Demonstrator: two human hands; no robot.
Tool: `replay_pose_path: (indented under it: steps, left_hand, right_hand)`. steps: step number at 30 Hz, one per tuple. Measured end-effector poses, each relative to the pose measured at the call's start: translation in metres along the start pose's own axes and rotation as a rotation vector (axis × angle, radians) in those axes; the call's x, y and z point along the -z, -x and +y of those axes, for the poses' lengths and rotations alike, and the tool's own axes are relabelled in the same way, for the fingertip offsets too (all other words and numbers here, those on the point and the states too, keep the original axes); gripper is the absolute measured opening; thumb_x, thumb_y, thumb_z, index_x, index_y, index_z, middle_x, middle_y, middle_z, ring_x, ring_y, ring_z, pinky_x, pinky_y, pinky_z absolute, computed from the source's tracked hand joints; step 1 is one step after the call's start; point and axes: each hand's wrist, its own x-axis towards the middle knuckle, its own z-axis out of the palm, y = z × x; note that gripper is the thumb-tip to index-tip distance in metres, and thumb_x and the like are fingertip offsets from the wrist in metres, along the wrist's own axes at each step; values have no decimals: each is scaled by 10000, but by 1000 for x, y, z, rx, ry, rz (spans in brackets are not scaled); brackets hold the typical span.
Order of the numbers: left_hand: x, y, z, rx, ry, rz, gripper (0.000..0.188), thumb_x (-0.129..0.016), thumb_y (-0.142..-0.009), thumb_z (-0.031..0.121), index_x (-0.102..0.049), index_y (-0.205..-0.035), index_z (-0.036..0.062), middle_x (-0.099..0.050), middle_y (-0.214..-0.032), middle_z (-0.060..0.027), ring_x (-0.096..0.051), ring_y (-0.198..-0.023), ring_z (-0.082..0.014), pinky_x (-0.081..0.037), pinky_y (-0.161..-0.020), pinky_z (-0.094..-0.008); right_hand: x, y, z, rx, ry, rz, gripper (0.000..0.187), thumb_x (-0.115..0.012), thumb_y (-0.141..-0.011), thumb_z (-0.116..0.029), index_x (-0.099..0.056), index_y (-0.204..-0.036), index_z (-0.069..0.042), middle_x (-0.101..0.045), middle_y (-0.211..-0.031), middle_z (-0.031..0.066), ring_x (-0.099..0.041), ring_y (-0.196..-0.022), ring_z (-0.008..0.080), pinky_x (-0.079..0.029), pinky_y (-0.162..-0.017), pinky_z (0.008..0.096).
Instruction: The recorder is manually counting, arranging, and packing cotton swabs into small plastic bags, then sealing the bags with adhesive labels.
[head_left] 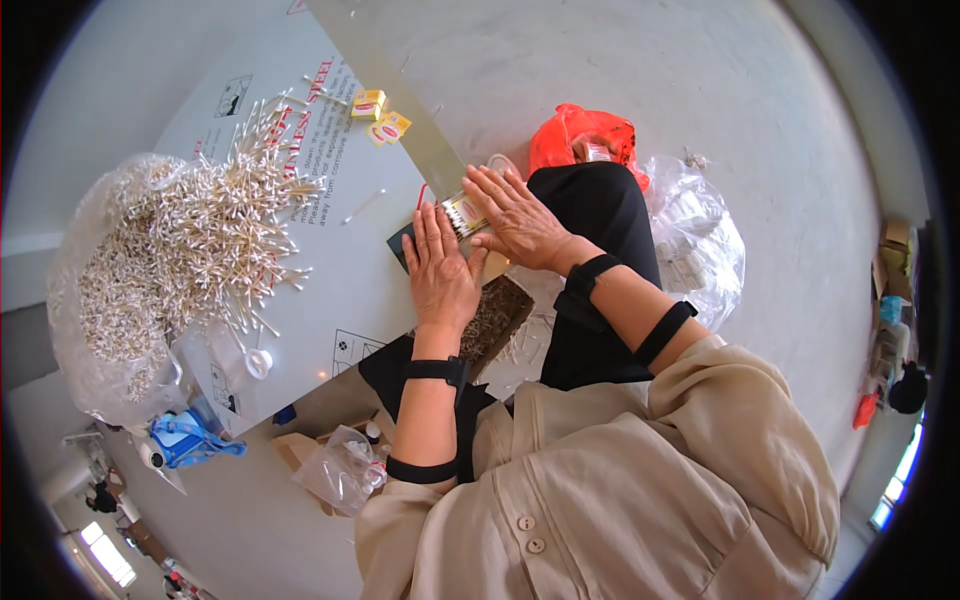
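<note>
A small yellow-and-white box [465,214] lies between my hands at the table's edge, with a row of white cotton swab tips showing at its end. My right hand [528,228] rests over the box, fingers stretched out and side by side. Next to the swab tips is my left hand [443,280], its fingers straight and its thumb near the right thumb. A dark flat piece [398,250] shows beside my left fingers. Left of my hands, a large heap of loose cotton swabs [215,225] spills from a clear plastic bag [70,270] onto the table. My palms hide part of the box.
Two small yellow boxes [378,112] lie on the grey printed tabletop [330,280]. Below my hands is a brown open box [515,305] holding swabs. A red plastic bag [560,135] and a clear bag of white packs [700,235] sit right of my dark-clothed leg.
</note>
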Motion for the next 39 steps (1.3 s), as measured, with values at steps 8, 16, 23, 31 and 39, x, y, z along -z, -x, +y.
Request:
replay_pose_path:
  steps: [8,16,23,31,39]
  left_hand:
    - [-10,-6,-10,166,753,352,697,-384,-1021,390,-124,-1504,-40,-169,-1559,-246,-157,-1458,-355,-158,-1176,-443]
    - [-12,-26,11,286,1066,488,675,-309,-1039,421,-168,-1490,-61,-197,-1537,-276,-222,-1438,-331,-189,-1166,-398]
    - [-11,-34,23,271,1007,495,706,-308,-1029,459,-181,-1484,-66,-226,-1524,-284,-253,-1426,-339,-211,-1159,-403]
    - [-9,-37,29,315,1226,519,743,-346,-1017,470,-146,-1481,-75,-181,-1538,-268,-207,-1444,-323,-164,-1188,-412]
    - [-21,-45,43,291,1332,540,738,-352,-1013,470,-164,-1482,-67,-207,-1521,-286,-236,-1432,-314,-186,-1176,-408]
  right_hand:
    - [-8,-14,4,-546,-687,601,520,-564,-964,-291,-433,-1407,-55,-433,-1447,163,-400,-1350,285,-326,-1104,397]
    - [-21,-27,6,-632,-1858,520,386,-537,-987,-118,-500,-1351,6,-594,-1260,85,-565,-1154,186,-473,-984,331]
    - [-24,-26,4,-618,-1879,479,345,-519,-999,-141,-548,-1307,11,-611,-1246,101,-577,-1142,186,-470,-986,320]
    - [-26,-27,1,-661,-1568,599,283,-541,-984,-110,-617,-1232,5,-655,-1158,78,-600,-1068,154,-470,-948,281]
    - [-27,-28,-4,-642,-1595,607,284,-534,-984,-99,-608,-1232,19,-661,-1141,95,-607,-1064,162,-473,-943,278]
